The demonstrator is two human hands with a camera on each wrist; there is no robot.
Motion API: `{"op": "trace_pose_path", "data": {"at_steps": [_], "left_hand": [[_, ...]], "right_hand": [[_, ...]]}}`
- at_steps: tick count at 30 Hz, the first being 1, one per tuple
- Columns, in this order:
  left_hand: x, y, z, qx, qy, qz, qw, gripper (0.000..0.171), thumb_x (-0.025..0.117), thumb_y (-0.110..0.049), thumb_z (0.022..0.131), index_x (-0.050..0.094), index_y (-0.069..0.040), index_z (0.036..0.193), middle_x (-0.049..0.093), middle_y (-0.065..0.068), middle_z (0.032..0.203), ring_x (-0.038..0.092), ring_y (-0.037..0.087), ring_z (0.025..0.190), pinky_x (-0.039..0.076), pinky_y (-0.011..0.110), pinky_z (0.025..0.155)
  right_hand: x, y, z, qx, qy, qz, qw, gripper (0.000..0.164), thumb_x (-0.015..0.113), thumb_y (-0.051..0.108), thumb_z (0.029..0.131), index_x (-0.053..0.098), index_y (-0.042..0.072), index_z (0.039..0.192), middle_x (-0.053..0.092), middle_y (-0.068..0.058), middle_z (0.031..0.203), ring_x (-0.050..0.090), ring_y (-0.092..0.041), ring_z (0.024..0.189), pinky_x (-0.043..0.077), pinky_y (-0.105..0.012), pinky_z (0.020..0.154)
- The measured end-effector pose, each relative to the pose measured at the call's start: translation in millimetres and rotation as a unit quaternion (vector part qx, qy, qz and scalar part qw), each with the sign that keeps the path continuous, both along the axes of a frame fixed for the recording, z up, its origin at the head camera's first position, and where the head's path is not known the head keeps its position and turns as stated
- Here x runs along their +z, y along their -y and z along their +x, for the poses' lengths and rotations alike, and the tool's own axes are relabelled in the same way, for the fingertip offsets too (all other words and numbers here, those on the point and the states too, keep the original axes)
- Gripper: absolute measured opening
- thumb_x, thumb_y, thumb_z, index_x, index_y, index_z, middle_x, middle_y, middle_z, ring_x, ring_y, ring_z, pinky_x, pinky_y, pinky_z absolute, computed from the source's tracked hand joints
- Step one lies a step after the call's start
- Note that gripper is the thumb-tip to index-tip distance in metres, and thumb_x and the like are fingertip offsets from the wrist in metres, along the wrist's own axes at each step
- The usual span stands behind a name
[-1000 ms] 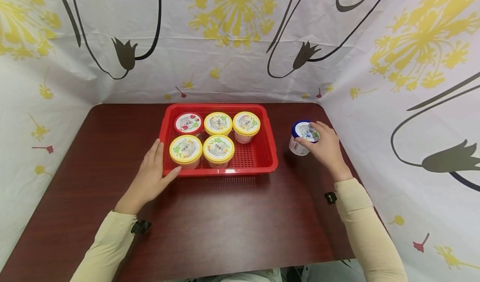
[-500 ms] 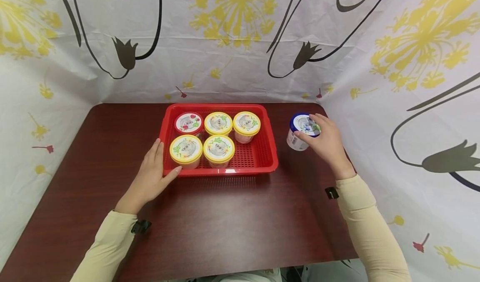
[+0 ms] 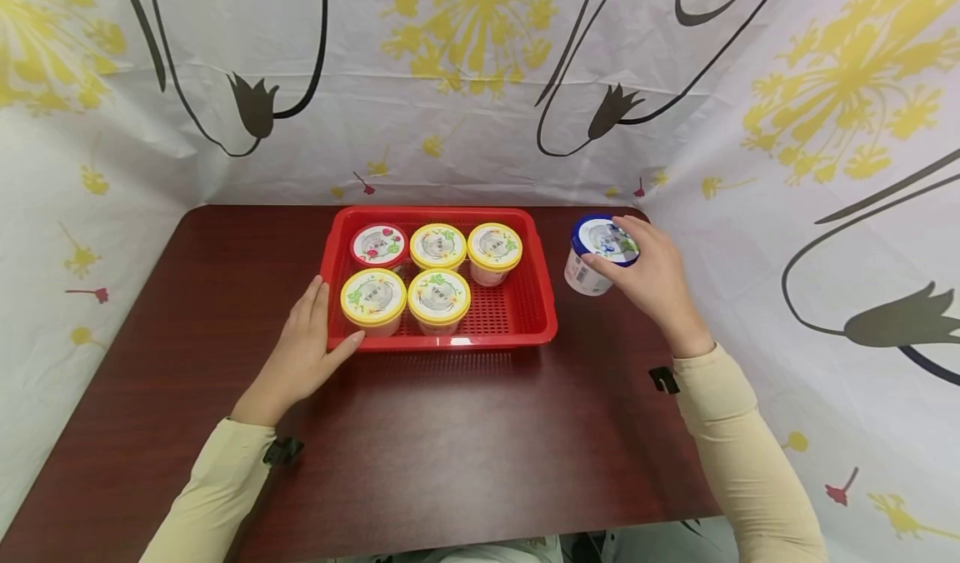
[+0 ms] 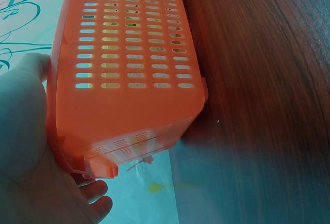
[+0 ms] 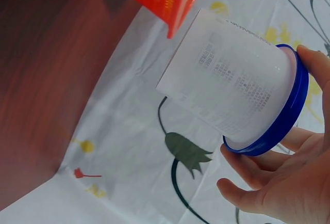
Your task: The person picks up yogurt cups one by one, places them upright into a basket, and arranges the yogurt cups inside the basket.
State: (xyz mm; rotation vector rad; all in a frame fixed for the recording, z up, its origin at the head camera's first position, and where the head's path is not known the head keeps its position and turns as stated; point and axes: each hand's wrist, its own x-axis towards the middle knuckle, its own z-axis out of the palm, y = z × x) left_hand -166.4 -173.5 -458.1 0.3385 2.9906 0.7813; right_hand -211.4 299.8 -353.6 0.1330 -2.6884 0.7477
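My right hand (image 3: 656, 280) pinches a white paper tub (image 3: 587, 273) by the edge of its blue lid (image 3: 604, 240), thumb on the near side and fingers on the far side. In the right wrist view the tub (image 5: 221, 74) hangs off the table, its printed side showing. The left hand (image 3: 296, 359) rests at the front left corner of a red plastic basket (image 3: 543, 305), fingers fairly straight along the side wall and thumb over the front rim. In the basket stand several yellow-lidded tubs (image 3: 437, 296) and one red-lidded tub (image 3: 379, 246).
Bare basket floor (image 3: 491, 309) shows at the front right, beside the yellow-lidded tubs. The dark wooden table (image 3: 465, 438) extends in front of the basket. A patterned white cloth (image 3: 487, 146) hangs along the back and both sides.
My right hand has lifted the blue-lidded tub and carried it slightly left and away from me, a little nearer the basket. The left hand and the basket have stayed in place.
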Motion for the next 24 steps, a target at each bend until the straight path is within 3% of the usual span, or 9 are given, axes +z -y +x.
{"op": "trace_pose_path", "data": {"at_steps": [8,24], "left_hand": [[-0.5,0.0,-0.1,0.001,0.001,0.000,1.0000,0.104,0.060,-0.052,0.092,-0.003,-0.002,0.158,0.001,0.020,0.166,0.015,0.045,0.148,0.040,0.069,0.104],[-0.3,-0.4,0.2,0.003,0.004,0.001,1.0000,0.105,0.061,-0.052,0.092,-0.003,-0.002,0.158,0.000,0.020,0.166,0.015,0.045,0.148,0.039,0.068,0.105]], "right_hand": [[8.3,15.5,1.6,0.019,0.017,0.002,1.000,0.074,0.080,0.046,0.078,0.057,0.008,0.138,0.055,-0.016,0.144,0.048,-0.038,0.131,0.040,-0.060,0.108],[-3.1,39.9,1.6,0.038,0.040,-0.001,0.998,0.072,0.078,0.049,0.078,0.056,0.015,0.137,0.053,-0.011,0.145,0.046,-0.032,0.132,0.043,-0.059,0.105]]}}
